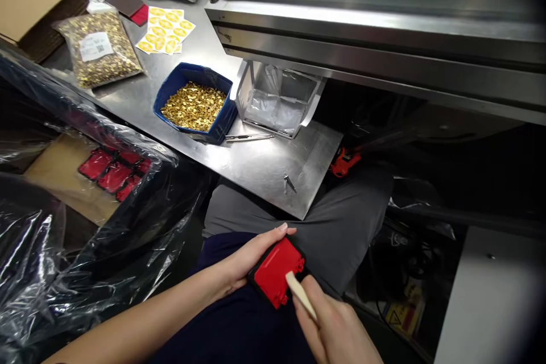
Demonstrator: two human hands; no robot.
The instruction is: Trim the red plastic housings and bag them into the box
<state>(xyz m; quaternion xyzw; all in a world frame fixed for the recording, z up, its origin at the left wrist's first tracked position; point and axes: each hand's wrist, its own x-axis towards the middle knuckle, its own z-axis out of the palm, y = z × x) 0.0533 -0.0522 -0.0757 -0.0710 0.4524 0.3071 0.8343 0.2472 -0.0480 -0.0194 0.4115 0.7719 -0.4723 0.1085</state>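
A red plastic case part with black edges (276, 273) is held over my lap. My left hand (251, 256) is closed around its left and upper side, the thumb along the top edge. My right hand (335, 318) grips a flat cream-coloured strip (301, 294), its rounded tip against or just over the red face near the lower right edge. I cannot tell what the strip is made of. Small red hinge-like lugs stick out along that edge of the part.
On the metal bench (256, 159) stand a blue bin of small brass pieces (194, 107) and a clear-fronted bin (277, 96). Tweezers (249, 137) and nail clippers (289, 183) lie in front. A bag of brass pieces (100, 48), yellow stickers (166, 31) and a plastic-lined box with red parts (115, 170) are leftward.
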